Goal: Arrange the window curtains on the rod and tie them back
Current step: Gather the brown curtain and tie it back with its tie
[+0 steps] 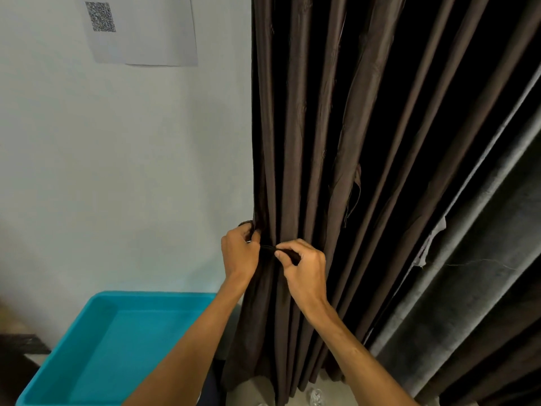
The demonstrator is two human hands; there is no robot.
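the brown curtain (295, 136) hung in vertical folds. the dark tieback (267, 248) ran horizontally across its gathered left edge. the left hand (238, 253) gripped one end at that edge; the right hand (306, 269) pinched the other, just beside it.

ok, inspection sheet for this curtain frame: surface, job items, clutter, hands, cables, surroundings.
Surface: pale floor along the bottom edge, mostly hidden.
Job's things: dark brown pleated curtain hangs gathered; thin dark tie-back band crosses its left folds; rod out of view.
Clutter: small clear crumpled item on the floor, too blurred to identify.
Hands: left hand grips the band at the curtain's left edge; right hand pinches the band.
Cables: nothing seen.
Surroundings: white wall; paper sheet with a printed code; turquoise plastic tub; grey curtain on the right.
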